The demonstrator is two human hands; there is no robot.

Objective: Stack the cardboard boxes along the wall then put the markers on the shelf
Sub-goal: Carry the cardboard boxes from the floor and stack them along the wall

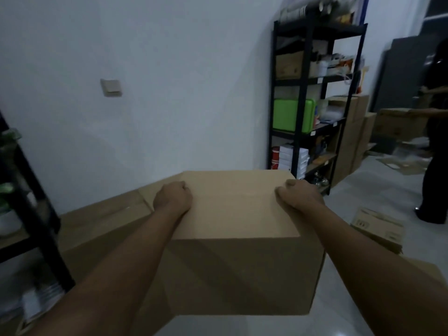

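A plain brown cardboard box (237,238) fills the middle of the head view, held up in front of me. My left hand (173,197) grips its far left top edge and my right hand (299,197) grips its far right top edge, fingers curled over the rim. Below and left of it a larger flat cardboard box (101,221) lies against the white wall (169,93). A black metal shelf (312,98) stands against the wall at the right. No markers are visible.
A second black rack (31,214) stands at the left edge. Folded cardboard (378,226) lies on the tiled floor at the right, with more boxes (349,141) stacked behind the shelf. A person in dark clothes (434,154) stands at the far right holding a box.
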